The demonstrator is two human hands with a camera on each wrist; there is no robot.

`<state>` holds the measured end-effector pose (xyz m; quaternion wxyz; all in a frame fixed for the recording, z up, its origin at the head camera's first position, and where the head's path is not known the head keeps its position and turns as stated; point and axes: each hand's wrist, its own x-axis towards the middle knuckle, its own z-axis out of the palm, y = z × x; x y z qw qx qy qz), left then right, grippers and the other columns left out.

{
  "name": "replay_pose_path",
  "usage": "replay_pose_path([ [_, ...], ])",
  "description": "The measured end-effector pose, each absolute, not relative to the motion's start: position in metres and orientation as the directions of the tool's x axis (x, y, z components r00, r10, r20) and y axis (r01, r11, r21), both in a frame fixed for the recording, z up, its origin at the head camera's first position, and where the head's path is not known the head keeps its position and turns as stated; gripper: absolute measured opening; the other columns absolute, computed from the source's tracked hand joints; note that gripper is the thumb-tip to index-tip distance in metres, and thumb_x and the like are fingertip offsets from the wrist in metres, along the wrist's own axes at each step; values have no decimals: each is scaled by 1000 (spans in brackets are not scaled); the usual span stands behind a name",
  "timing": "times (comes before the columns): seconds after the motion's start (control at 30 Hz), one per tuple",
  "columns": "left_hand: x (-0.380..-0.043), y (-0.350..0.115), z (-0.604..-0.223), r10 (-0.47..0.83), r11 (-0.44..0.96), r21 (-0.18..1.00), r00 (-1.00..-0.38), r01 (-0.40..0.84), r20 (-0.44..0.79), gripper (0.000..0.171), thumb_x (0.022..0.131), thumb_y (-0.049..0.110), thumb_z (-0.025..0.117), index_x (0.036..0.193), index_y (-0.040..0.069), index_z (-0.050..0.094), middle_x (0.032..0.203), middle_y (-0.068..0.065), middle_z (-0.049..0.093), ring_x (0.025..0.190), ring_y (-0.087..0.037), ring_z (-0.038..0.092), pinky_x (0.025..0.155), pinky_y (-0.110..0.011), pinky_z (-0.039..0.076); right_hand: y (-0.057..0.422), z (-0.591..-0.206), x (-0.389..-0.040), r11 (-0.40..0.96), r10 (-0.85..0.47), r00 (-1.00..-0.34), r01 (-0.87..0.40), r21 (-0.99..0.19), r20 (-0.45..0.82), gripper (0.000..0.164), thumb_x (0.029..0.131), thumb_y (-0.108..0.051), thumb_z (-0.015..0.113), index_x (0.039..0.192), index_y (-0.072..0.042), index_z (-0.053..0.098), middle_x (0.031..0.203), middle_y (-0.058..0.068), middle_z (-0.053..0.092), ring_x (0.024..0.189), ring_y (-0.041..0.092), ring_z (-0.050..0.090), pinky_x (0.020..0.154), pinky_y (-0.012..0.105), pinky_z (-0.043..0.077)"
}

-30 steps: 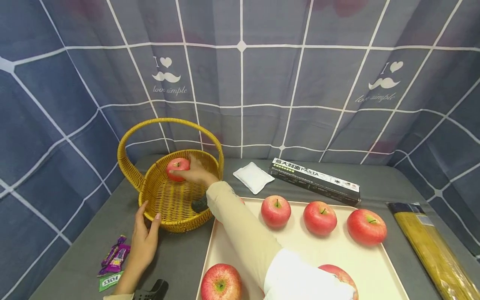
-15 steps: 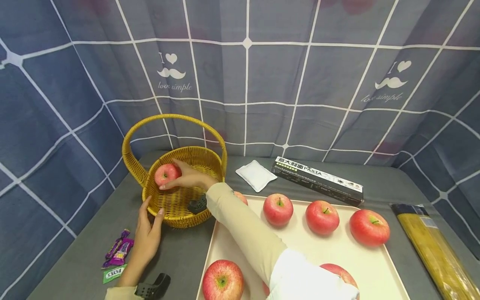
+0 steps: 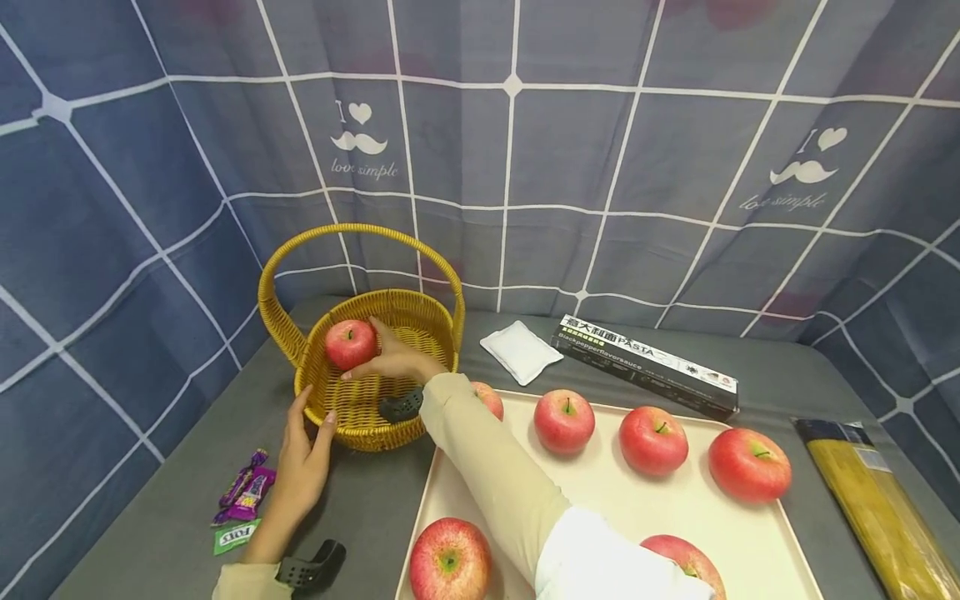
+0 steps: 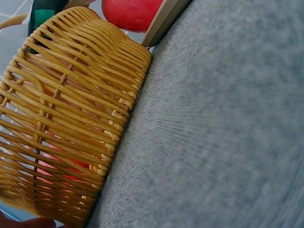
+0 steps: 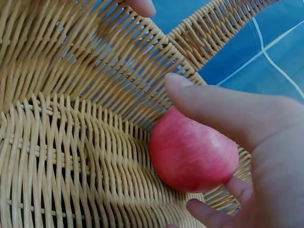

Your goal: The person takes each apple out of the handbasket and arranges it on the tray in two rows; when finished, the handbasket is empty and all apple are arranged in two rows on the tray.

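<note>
A yellow wicker basket [image 3: 360, 437] with a tall arched handle stands at the left, and one red apple [image 3: 351, 344] rests inside against its left wall. My right hand [image 3: 401, 360] reaches into the basket beside this apple. In the right wrist view, the thumb [image 5: 204, 102] is spread above the apple, apart from most of it, while fingertips lie near its lower right side. My left hand [image 3: 302, 467] touches the basket's near-left rim with extended fingers and thumb. Through the weave in the left wrist view, the apple [image 4: 61, 164] shows partly.
Right of the basket, a cream tray [image 3: 600, 492] holds several red apples, some partly behind the right arm. Behind it lie a white pouch [image 3: 521, 352] and a black pasta box [image 3: 645, 367]. A spaghetti pack [image 3: 877, 500] lies far right; purple-wrapped sweets [image 3: 247, 492] and a green packet [image 3: 236, 536] lie left.
The right hand has carried the apple leftward within the basket and set it against the left wall; its fingers have since loosened from it. The left hand stays at the rim. The view shifts slightly.
</note>
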<state>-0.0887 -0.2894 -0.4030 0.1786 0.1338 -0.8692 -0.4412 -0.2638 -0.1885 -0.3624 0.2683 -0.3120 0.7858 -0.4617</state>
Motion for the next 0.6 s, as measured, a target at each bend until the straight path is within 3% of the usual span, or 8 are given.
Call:
replay_pose_path([
  [0.13,-90,-289,-403,-385,581,811,-901,-66,202,60,96,34,40,145,15,10,148,-23,15,135,-45,15,101,-65,18,-187,-363,-264,370,-734,-660,-194,-909,-158,102,74,-37,71,147,-24,1,151,-1,17,139,22,20,109,46,26],
  [0.23,-90,-289,-405,-383,578,815,-898,-51,215,60,96,33,41,145,14,12,148,-22,16,135,-44,16,101,-65,20,-187,-364,-264,369,-773,-607,-194,-909,-184,92,78,-34,67,147,-25,6,149,-1,23,137,22,26,107,43,30],
  [0.47,-88,-289,-405,-392,567,822,-895,-55,211,59,96,32,41,145,16,13,149,-20,16,135,-44,16,101,-66,19,-186,-357,-256,321,-938,-241,-329,-888,-249,78,80,-24,66,144,-30,22,150,-3,23,131,8,30,103,28,33],
  [0.6,-88,-289,-405,-392,571,819,-894,-52,217,58,96,32,40,145,16,13,149,-20,16,135,-44,16,101,-66,19,-182,-352,-253,296,-954,-151,-374,-879,-258,64,80,-20,66,138,-26,38,135,-1,45,110,4,47,91,20,42],
])
